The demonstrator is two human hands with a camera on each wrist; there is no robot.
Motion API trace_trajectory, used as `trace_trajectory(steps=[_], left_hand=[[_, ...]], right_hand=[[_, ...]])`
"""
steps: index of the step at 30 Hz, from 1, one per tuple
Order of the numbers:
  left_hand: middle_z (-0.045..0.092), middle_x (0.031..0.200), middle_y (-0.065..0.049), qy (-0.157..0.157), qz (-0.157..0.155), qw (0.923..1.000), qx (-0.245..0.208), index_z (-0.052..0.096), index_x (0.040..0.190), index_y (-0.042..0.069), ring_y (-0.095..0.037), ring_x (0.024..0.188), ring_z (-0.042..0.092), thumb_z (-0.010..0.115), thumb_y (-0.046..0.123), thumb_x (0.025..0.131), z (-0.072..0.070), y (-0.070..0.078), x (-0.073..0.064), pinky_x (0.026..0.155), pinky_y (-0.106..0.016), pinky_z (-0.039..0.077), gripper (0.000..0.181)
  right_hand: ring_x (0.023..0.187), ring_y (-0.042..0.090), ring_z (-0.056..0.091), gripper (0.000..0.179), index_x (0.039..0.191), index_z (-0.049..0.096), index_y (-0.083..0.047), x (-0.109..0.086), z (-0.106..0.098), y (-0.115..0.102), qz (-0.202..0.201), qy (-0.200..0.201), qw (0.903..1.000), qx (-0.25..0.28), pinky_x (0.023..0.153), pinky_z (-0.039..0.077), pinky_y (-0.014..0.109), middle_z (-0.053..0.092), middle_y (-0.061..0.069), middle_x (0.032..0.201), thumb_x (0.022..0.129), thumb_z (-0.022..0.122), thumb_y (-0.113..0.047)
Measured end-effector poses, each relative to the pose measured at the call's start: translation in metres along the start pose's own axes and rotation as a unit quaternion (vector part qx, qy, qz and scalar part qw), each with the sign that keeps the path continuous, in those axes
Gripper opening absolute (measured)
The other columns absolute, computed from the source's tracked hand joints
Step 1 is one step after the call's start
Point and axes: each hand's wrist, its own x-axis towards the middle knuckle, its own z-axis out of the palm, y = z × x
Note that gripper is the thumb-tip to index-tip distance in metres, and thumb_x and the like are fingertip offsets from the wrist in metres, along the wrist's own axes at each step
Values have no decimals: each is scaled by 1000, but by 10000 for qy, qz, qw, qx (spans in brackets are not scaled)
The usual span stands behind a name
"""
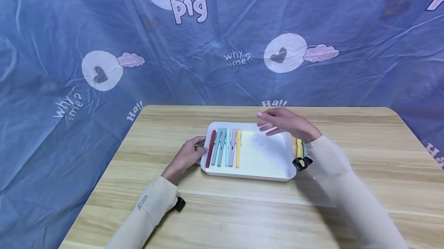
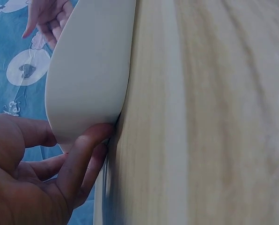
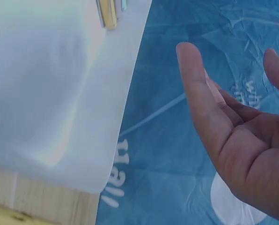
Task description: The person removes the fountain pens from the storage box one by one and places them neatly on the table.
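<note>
Hovering around the tray's [image 1: 267,152] far right corner, the right hand [image 1: 285,121] is empty, fingers loosely spread. It's way nearer than the left to the loose pens [image 1: 299,148], yellow plus a greenish sliver, which sit just outside the right wall, partly behind the sleeve [image 1: 329,156], long axis running near-to-far. Left hand [image 1: 189,153] pinches the left wall. Six slim, clipped pens [image 1: 222,148] line the smooth white, round-cornered tray's left side. Table's [image 1: 243,210] streaky wood-grain, backdrop's [image 1: 208,75] wrinkly blue cloth.
</note>
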Motion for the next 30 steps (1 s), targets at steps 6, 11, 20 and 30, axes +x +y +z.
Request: trace_trajectory(steps=[6, 11, 20, 30], left_hand=[[61, 133, -23, -17, 16, 10000, 16, 48, 152, -2, -30, 108, 68, 56, 1, 104, 1, -1, 1, 70, -38, 65, 48], [63, 130, -22, -5, -17, 10000, 37, 48, 152, -1, -29, 106, 69, 56, 2, 105, 1, 0, 0, 70, -37, 65, 48], [61, 134, -25, -60, 91, 9999, 60, 47, 152, -2, -34, 110, 68, 56, 2, 105, -1, -1, 1, 71, -38, 65, 49], [63, 131, -23, -9, 16, 10000, 10, 48, 152, -2, -30, 106, 69, 57, 2, 104, 0, 0, 1, 70, -37, 65, 48]], right_hand=[[125, 44, 61, 64, 146, 45, 12, 16, 13, -3, 181, 20, 9998, -85, 97, 59, 46, 57, 35, 136, 109, 55, -39], [123, 43, 62, 65, 142, 48, 12, 27, 23, -2, 305, 12, 9994, -191, 96, 60, 45, 59, 34, 134, 107, 58, -41], [108, 33, 66, 57, 130, 57, 10, 44, 47, -3, 744, 66, 9945, -739, 91, 62, 42, 65, 25, 118, 105, 63, -41], [81, 21, 66, 44, 101, 70, 6, 59, 60, 5, 1008, 75, 9769, -1882, 74, 63, 33, 70, 13, 90, 100, 71, -38]])
